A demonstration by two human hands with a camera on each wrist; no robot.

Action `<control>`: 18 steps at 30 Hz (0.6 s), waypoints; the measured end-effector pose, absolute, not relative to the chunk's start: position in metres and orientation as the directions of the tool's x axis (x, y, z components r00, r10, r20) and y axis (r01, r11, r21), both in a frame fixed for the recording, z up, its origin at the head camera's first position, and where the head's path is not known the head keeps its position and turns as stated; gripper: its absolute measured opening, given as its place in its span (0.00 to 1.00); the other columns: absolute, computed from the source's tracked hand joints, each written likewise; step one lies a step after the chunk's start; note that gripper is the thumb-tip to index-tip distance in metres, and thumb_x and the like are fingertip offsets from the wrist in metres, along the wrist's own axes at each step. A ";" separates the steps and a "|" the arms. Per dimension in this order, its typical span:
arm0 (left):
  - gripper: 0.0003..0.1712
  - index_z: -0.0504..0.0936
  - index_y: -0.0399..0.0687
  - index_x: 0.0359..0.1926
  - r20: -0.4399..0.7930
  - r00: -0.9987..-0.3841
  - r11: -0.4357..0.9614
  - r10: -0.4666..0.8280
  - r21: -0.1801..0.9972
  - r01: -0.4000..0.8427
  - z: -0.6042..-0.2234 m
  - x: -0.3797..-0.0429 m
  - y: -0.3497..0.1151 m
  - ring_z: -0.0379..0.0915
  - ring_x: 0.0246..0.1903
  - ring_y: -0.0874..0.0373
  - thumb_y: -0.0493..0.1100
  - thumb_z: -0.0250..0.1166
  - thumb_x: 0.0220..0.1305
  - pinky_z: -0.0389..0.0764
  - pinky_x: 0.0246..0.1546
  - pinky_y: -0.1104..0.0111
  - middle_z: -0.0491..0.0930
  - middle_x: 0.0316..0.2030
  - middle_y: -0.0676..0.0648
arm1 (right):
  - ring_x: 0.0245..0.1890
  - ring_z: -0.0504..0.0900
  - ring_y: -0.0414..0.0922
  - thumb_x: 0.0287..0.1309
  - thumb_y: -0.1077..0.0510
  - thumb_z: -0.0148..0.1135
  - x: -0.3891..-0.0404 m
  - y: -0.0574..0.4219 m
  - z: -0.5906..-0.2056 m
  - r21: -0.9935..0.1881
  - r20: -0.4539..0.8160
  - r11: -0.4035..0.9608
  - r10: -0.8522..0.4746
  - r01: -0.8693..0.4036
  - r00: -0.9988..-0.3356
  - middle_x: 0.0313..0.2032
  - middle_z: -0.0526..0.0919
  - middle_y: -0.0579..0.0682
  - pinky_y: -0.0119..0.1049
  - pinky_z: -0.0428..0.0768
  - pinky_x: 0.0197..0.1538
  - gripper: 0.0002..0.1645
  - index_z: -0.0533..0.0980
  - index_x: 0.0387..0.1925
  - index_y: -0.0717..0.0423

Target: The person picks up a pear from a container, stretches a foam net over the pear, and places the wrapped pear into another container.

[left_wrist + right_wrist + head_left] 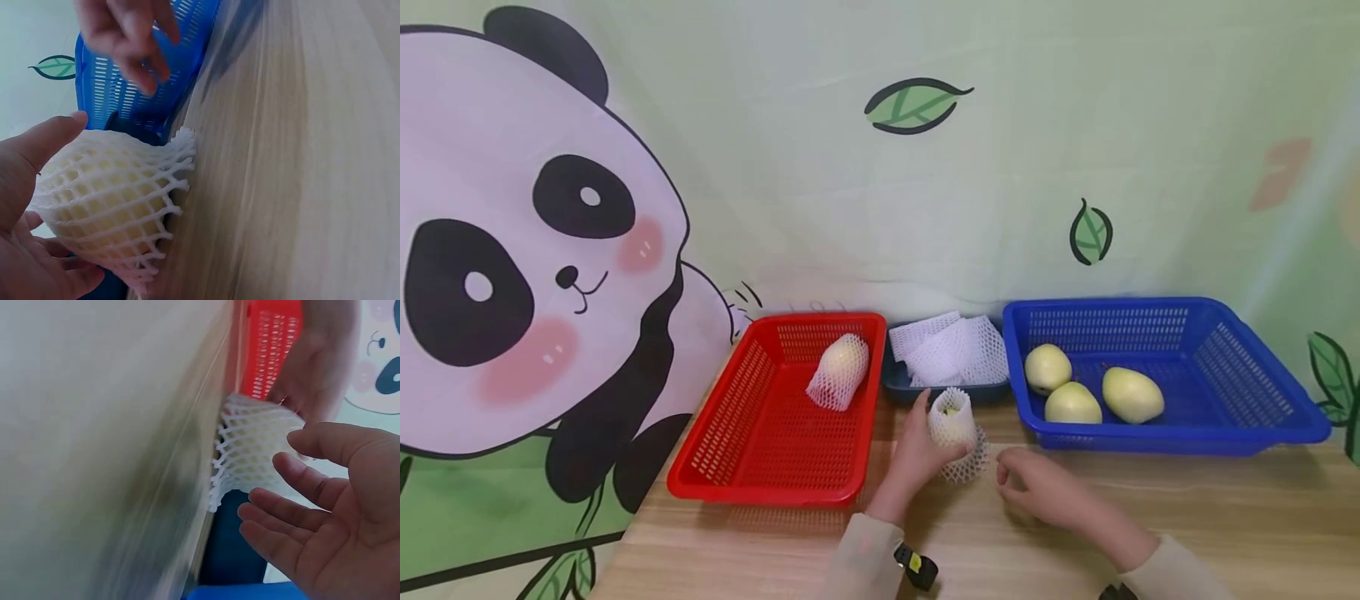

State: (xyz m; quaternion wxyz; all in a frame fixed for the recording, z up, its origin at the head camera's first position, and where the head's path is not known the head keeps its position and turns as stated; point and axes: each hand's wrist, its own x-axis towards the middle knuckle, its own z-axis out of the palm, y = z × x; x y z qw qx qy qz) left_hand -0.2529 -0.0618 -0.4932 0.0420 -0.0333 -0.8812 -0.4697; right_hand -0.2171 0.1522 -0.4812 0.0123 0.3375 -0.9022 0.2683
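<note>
White foam netting wraps the pear that our left hand grips between thumb and fingers, near the tabletop's back edge, in front of the dark tray. Our right hand is free, fingers loosely bent, just off the blue basket's front left corner.

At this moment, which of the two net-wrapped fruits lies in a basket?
The fruit in the red basket; the left hand holds the other fruit.
</note>
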 end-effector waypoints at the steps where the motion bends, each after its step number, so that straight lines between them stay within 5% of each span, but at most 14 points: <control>1: 0.58 0.59 0.40 0.76 0.097 -0.995 0.547 0.014 0.833 0.089 -0.493 -0.253 -0.060 0.72 0.64 0.39 0.47 0.80 0.49 0.74 0.68 0.41 0.72 0.68 0.35 | 0.43 0.83 0.50 0.58 0.61 0.68 -0.212 0.155 -0.482 -0.471 0.203 0.630 -0.604 -0.618 -0.771 0.41 0.84 0.51 0.46 0.83 0.51 0.07 0.75 0.31 0.50; 7: 0.57 0.62 0.38 0.74 0.110 -0.993 0.515 0.038 0.850 0.113 -0.496 -0.255 -0.054 0.75 0.59 0.42 0.41 0.81 0.45 0.76 0.66 0.45 0.75 0.64 0.35 | 0.51 0.85 0.58 0.58 0.59 0.70 -0.186 0.171 -0.489 -0.439 0.248 0.624 -0.608 -0.647 -0.754 0.48 0.86 0.64 0.55 0.83 0.56 0.08 0.75 0.32 0.48; 18: 0.58 0.61 0.39 0.73 0.165 -0.985 0.550 0.054 0.818 0.167 -0.507 -0.257 -0.053 0.75 0.55 0.44 0.37 0.81 0.40 0.80 0.59 0.50 0.74 0.60 0.34 | 0.54 0.84 0.63 0.58 0.59 0.71 -0.174 0.182 -0.482 -0.473 0.272 0.655 -0.528 -0.589 -0.805 0.51 0.86 0.61 0.58 0.83 0.56 0.09 0.77 0.32 0.46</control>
